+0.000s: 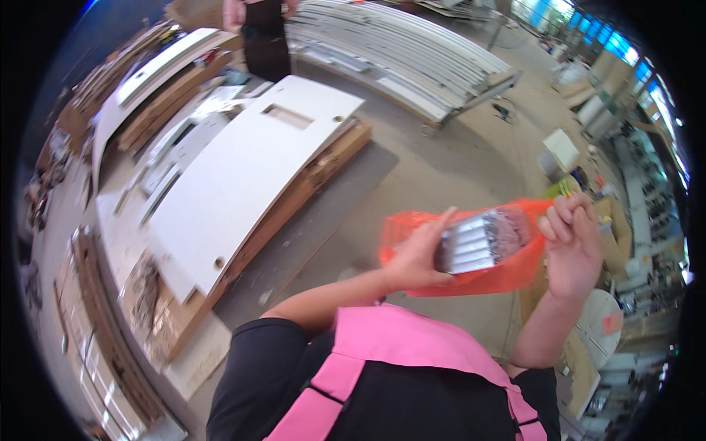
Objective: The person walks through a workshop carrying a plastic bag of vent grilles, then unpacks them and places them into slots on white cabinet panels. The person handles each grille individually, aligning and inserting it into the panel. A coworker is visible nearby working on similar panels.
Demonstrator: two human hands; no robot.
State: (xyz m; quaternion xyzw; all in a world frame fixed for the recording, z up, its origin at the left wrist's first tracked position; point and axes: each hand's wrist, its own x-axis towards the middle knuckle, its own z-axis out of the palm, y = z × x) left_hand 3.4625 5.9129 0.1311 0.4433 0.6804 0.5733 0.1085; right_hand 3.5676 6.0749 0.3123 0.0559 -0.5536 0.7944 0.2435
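Observation:
An orange plastic bag (515, 278) hangs in front of my chest, stretched between my two hands. At its mouth shows a bundle of silvery ribbed pieces (472, 245), with a pinkish crumpled mass (509, 234) beside it; their exact kind I cannot make out. My left hand (416, 259) grips the left end of the silvery bundle, thumb below and fingers above. My right hand (571, 246) is raised, its fingers closed on the bag's right edge. Some blur lies over the bag's left part.
White panels with cut-outs (243, 176) lie on wooden beams to the left. Long white strips (390, 51) rest on a rack at the back. Another person (265, 37) stands at the far side. A round white stool (599, 323) and cardboard are at the right.

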